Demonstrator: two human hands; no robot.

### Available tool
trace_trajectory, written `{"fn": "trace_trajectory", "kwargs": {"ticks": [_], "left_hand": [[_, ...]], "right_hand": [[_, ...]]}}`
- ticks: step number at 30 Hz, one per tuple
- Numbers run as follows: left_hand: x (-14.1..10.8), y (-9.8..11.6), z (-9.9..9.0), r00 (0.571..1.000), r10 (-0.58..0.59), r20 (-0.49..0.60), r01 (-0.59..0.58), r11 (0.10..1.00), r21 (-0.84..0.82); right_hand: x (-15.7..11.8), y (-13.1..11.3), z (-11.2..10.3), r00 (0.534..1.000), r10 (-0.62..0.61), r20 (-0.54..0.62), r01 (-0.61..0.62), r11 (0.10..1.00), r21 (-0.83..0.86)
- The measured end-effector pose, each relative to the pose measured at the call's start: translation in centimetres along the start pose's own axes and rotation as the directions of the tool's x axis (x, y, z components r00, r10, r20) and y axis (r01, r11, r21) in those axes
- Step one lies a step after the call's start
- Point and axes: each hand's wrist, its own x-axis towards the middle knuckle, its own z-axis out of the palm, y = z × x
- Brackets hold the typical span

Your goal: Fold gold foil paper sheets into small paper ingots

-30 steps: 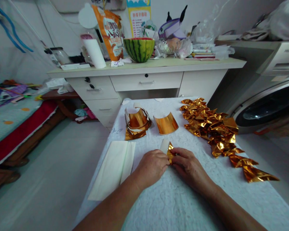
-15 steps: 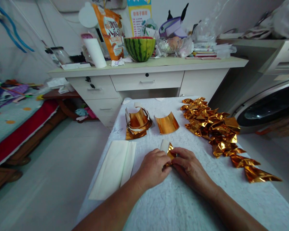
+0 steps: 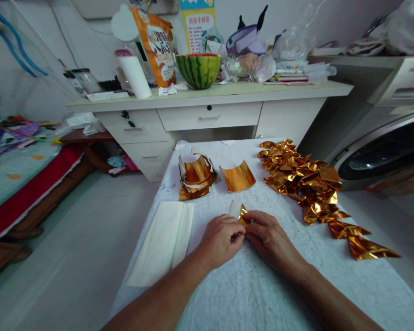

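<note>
A small piece of gold foil paper [image 3: 242, 215] with a pale back sits between my hands, low over the table; the fingers hide much of it. My left hand [image 3: 222, 239] pinches its near left part with thumb and forefinger. From the other side, my right hand [image 3: 267, 232] closes its fingers on the foil. Beyond them lies a curved gold sheet [image 3: 238, 177], with a loose stack of curled gold sheets [image 3: 197, 174] to its left. Folded gold foil pieces [image 3: 301, 179] form a long heap on the right.
Left of my hands, folded off-white paper [image 3: 160, 243] lies on the cloth-covered table [image 3: 224, 294]. A white desk [image 3: 210, 94] behind bears half a watermelon [image 3: 198, 71], an orange pouch [image 3: 158, 50] and a white roll. A washing machine [image 3: 389, 119] stands at right, a bed [image 3: 31, 179] at left.
Less of the foil shows between my hands now, and my fingertips have shifted slightly on it. The whole view has moved a little; the other things lie as before.
</note>
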Motion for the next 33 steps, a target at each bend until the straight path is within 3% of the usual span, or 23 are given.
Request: {"fn": "trace_trajectory", "kwargs": {"ticks": [10, 22, 29, 33], "left_hand": [[-0.1, -0.1, 0.0, 0.999, 0.025, 0.028, -0.026, 0.999, 0.039], [0.0, -0.1, -1.4, 0.989, -0.083, 0.119, 0.079, 0.996, 0.031], [-0.1, -0.3, -1.7, 0.977, -0.131, 0.165, 0.108, 0.984, 0.141], [-0.2, -0.3, -1.8, 0.973, -0.154, 0.172, 0.134, 0.983, 0.127]], "right_hand": [[0.0, -0.4, -0.1, 1.0, 0.009, -0.01, -0.009, 1.0, -0.002], [0.3, -1.0, -0.3, 0.999, 0.034, -0.004, -0.034, 0.999, 0.017], [0.1, -1.2, -0.2, 0.995, 0.088, 0.037, -0.09, 0.995, 0.035], [0.8, -1.2, 0.1, 0.979, 0.188, 0.085, -0.191, 0.981, 0.028]]}}
